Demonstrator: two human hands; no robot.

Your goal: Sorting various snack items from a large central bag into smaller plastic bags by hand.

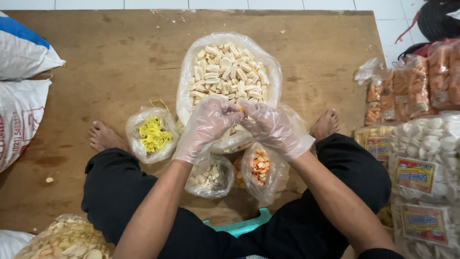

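Both my hands wear loose clear plastic gloves and meet over a big open bag of pale stick crackers (229, 72). My left hand (207, 125) and my right hand (271, 128) pinch a small orange bit (240, 110) between their fingertips. Below my hands sit a small bag of white crackers (211, 176) and a small bag of orange-and-white snacks (260, 168). A small bag of yellow ties (153, 134) lies to the left.
I sit cross-legged on a wooden board (120, 57), bare feet out to either side. Packed snack bags (421, 163) pile up at the right, sacks (21, 72) at the left, another cracker bag (67, 240) at bottom left. A teal stool edge (239, 225) shows between my legs.
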